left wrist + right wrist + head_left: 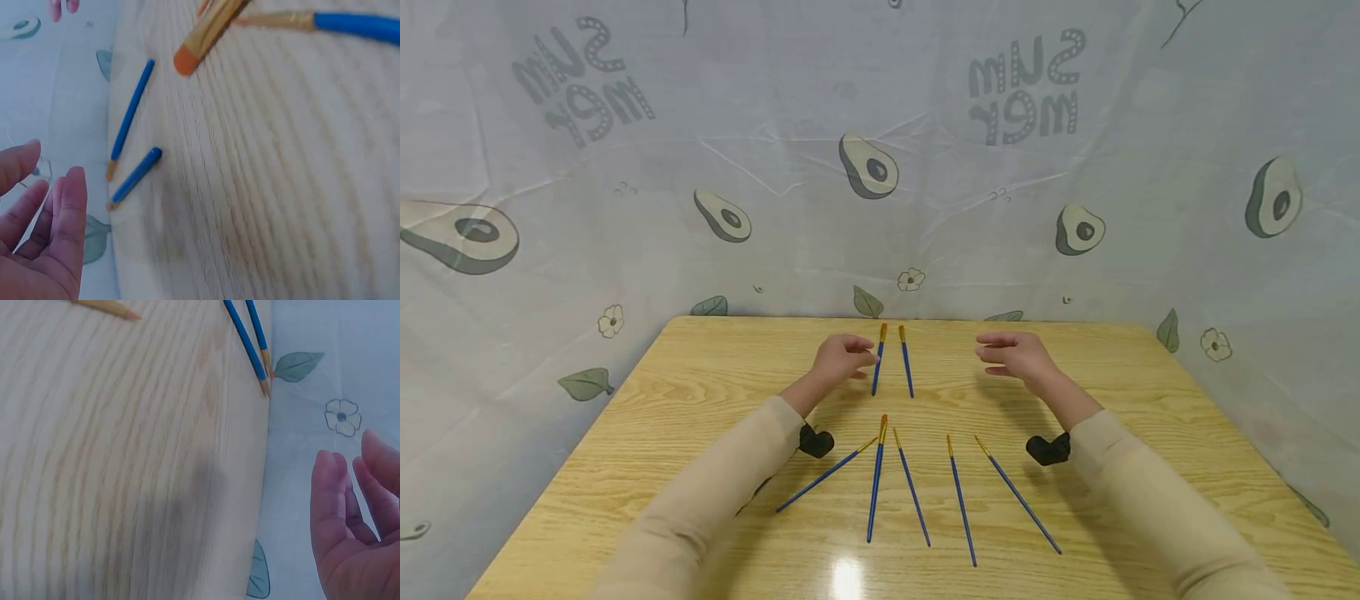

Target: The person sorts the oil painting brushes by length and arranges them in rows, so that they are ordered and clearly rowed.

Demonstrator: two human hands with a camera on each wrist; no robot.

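Note:
Two blue-handled paintbrushes lie at the back of the table, bristles pointing away: a left one and a right one. Just left of this pair hovers my left hand, its thumb side overlapping the left brush in the head view. In the left wrist view that hand has loosely bent fingers and holds nothing. My right hand is raised over the table to the right of the pair. Its fingers are parted from the thumb, with nothing between them in the right wrist view.
Nearer the front, several more brushes are fanned out: a slanted one, a wide flat one, a thin one and others to the right. Behind the wooden table hangs a printed cloth.

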